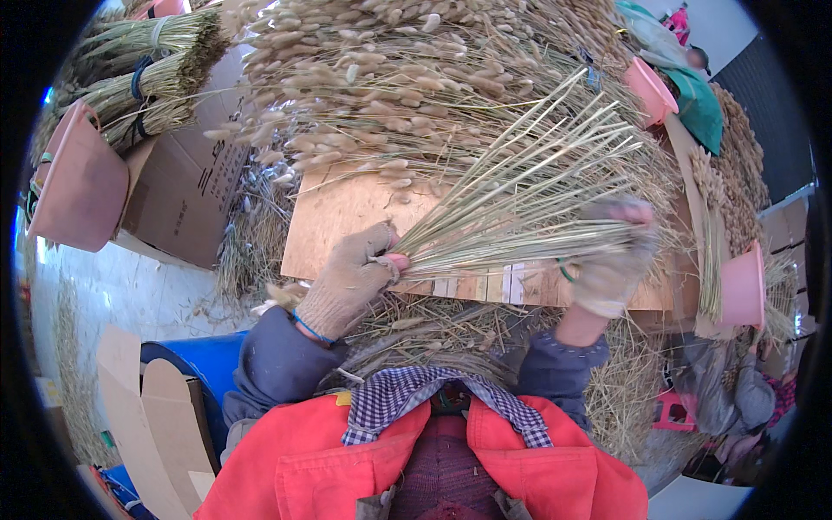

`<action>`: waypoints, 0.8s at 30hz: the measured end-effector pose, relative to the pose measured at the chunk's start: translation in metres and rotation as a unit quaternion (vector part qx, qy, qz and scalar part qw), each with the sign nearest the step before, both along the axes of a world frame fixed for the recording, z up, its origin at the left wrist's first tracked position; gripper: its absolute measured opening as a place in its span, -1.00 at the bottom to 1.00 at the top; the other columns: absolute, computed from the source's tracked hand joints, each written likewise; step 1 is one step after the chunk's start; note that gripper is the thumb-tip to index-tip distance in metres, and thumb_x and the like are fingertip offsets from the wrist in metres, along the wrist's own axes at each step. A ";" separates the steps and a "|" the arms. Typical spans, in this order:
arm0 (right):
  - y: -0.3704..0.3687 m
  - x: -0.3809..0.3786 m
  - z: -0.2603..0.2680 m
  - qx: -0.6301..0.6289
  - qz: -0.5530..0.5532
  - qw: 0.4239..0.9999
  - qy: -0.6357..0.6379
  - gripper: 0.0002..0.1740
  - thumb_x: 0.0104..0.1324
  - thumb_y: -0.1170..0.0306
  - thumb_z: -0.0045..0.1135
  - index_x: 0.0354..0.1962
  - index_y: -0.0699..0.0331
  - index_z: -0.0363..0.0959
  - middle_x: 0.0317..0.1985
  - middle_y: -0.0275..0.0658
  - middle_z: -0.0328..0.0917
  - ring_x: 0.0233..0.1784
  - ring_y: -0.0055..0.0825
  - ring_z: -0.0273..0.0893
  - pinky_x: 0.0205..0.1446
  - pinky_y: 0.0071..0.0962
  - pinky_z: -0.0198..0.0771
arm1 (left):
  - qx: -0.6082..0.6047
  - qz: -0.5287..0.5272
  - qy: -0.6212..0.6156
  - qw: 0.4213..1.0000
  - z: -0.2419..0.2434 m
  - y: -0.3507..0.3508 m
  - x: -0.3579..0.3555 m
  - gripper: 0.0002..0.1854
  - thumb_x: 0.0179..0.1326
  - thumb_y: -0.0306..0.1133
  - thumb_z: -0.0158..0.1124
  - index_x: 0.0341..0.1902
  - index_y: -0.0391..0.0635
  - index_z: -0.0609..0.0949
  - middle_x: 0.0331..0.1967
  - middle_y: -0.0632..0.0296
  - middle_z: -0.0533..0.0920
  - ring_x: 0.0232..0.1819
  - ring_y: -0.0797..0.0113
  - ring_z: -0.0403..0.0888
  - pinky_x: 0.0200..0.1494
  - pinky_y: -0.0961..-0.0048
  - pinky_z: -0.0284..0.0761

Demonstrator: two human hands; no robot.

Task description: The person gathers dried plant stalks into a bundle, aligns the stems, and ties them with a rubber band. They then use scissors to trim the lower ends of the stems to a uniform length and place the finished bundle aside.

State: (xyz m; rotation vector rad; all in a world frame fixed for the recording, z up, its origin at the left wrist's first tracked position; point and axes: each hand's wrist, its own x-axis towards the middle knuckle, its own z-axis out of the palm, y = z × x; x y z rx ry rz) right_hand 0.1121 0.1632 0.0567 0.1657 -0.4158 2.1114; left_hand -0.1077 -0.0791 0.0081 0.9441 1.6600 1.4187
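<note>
My left hand (pixel 354 276), in a tan knit glove with bare fingertips, grips a bunch of dried grass stems (pixel 481 221) near their gathered end. From there the stems fan out up and to the right over a wooden board (pixel 351 201). At the fan's lower right is my right hand (pixel 611 253), gloved and blurred by motion, against the stems; its finger closure is unclear. The heads at the gathered end are mostly hidden by my left hand. Beyond the board lies a large heap of dried bunny-tail grass (pixel 416 84) with fluffy heads.
A pink plastic basin (pixel 88 182) and a cardboard box (pixel 182 195) stand at left, below tied stem bundles (pixel 156 84). Two more pink basins (pixel 653 91) (pixel 743 286) are at right. A blue drum (pixel 201 364) sits lower left. Another person (pixel 754 390) is at lower right.
</note>
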 end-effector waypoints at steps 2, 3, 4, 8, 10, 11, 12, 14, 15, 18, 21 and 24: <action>0.022 0.034 0.018 0.047 -0.152 0.987 -0.006 -0.86 0.37 0.37 -0.04 -0.38 0.19 0.41 -0.51 -0.44 0.39 -0.49 -0.54 0.28 -0.24 -0.46 0.27 | -0.006 0.045 -0.082 0.996 0.003 -0.007 -0.005 -0.91 0.19 -0.49 0.21 -0.33 -0.23 0.50 -0.52 0.38 0.40 -0.46 0.61 0.30 -0.43 0.55 0.27; 0.027 0.044 0.021 0.092 -0.162 0.983 -0.002 -0.86 0.37 0.35 -0.02 -0.37 0.20 0.41 -0.50 -0.43 0.39 -0.50 -0.55 0.27 -0.26 -0.46 0.26 | -0.013 0.067 -0.120 0.990 0.005 -0.008 -0.007 -0.92 0.20 -0.50 0.21 -0.32 -0.22 0.50 -0.52 0.39 0.41 -0.48 0.62 0.32 -0.44 0.57 0.28; 0.028 0.050 0.020 0.151 -0.162 0.975 0.000 -0.84 0.37 0.32 -0.01 -0.36 0.20 0.42 -0.50 -0.42 0.39 -0.51 -0.55 0.25 -0.28 -0.46 0.25 | -0.005 0.069 -0.109 0.992 0.007 -0.008 -0.009 -0.93 0.21 -0.50 0.21 -0.30 -0.21 0.50 -0.51 0.40 0.42 -0.49 0.64 0.33 -0.44 0.59 0.28; -0.012 0.028 -0.021 0.161 -0.155 0.959 -0.177 -0.77 0.29 0.22 0.09 -0.35 0.23 0.43 -0.48 -0.43 0.38 -0.49 -0.56 0.28 -0.33 -0.43 0.28 | 0.028 0.081 -0.103 0.991 0.013 -0.001 -0.003 -0.93 0.22 -0.50 0.21 -0.26 -0.21 0.52 -0.51 0.41 0.43 -0.50 0.66 0.35 -0.46 0.63 0.29; -0.048 0.002 -0.051 0.216 -0.153 0.895 -0.359 -0.68 0.21 0.14 0.19 -0.31 0.22 0.45 -0.46 -0.44 0.39 -0.47 -0.56 0.33 -0.38 -0.43 0.31 | 0.033 0.074 -0.123 0.989 0.016 0.001 0.001 -0.91 0.21 -0.49 0.22 -0.25 -0.21 0.52 -0.51 0.41 0.44 -0.49 0.65 0.35 -0.45 0.62 0.29; -0.059 0.000 -0.055 0.258 -0.018 0.860 -0.439 -0.61 0.13 0.13 0.27 -0.23 0.24 0.46 -0.41 -0.41 0.46 -0.42 -0.54 0.42 -0.38 -0.47 0.36 | 0.030 0.067 -0.137 0.988 0.017 0.001 0.002 -0.89 0.21 -0.48 0.23 -0.24 -0.21 0.52 -0.51 0.41 0.45 -0.49 0.64 0.35 -0.45 0.61 0.29; -0.063 -0.014 -0.061 0.395 0.044 0.792 -0.463 -0.53 0.12 0.13 0.30 -0.14 0.27 0.45 -0.35 -0.35 0.51 -0.40 -0.51 0.45 -0.35 -0.47 0.40 | 0.040 0.058 -0.150 0.986 0.017 0.000 0.003 -0.88 0.20 -0.47 0.25 -0.23 -0.21 0.53 -0.51 0.40 0.46 -0.49 0.64 0.35 -0.44 0.60 0.29; -0.072 -0.041 -0.070 0.585 0.074 0.661 -0.465 -0.30 0.09 0.12 0.37 0.10 0.33 0.37 -0.18 -0.20 0.60 -0.26 -0.46 0.56 -0.18 -0.43 0.48 | 0.021 0.031 -0.111 0.993 0.016 0.001 0.004 -0.84 0.20 -0.41 0.24 -0.19 -0.20 0.54 -0.47 0.37 0.51 -0.47 0.61 0.40 -0.43 0.61 0.32; -0.079 -0.047 -0.071 0.601 -0.002 0.664 -0.445 -0.32 0.16 0.05 0.32 0.08 0.34 0.39 -0.11 -0.20 0.57 -0.14 -0.45 0.54 -0.08 -0.43 0.46 | 0.024 0.015 -0.088 0.996 0.014 0.002 0.004 -0.81 0.20 -0.37 0.24 -0.17 -0.20 0.55 -0.45 0.35 0.53 -0.47 0.59 0.42 -0.43 0.61 0.33; -0.097 -0.062 -0.070 0.424 -0.004 0.786 -0.449 -0.46 0.28 0.12 0.24 0.07 0.31 0.44 -0.05 -0.23 0.56 -0.02 -0.44 0.52 0.03 -0.45 0.43 | 0.020 -0.020 -0.019 0.999 0.007 0.008 0.011 -0.72 0.19 -0.35 0.26 -0.09 -0.24 0.55 -0.38 0.35 0.55 -0.36 0.60 0.41 -0.32 0.61 0.34; -0.110 -0.064 -0.067 0.285 0.014 0.841 -0.459 -0.63 0.31 0.32 0.19 0.02 0.30 0.45 -0.10 -0.27 0.57 -0.03 -0.46 0.52 0.01 -0.46 0.42 | 0.022 -0.021 -0.018 0.999 0.001 0.010 0.013 -0.70 0.20 -0.33 0.27 -0.07 -0.27 0.55 -0.37 0.35 0.55 -0.35 0.60 0.39 -0.31 0.61 0.34; -0.115 -0.065 -0.062 0.247 0.014 0.862 -0.442 -0.70 0.29 0.45 0.20 -0.03 0.32 0.44 -0.15 -0.28 0.57 -0.07 -0.54 0.53 -0.01 -0.54 0.45 | 0.029 0.010 -0.070 0.997 0.002 0.007 0.014 -0.74 0.22 -0.30 0.25 -0.14 -0.24 0.56 -0.45 0.35 0.54 -0.49 0.61 0.40 -0.44 0.61 0.30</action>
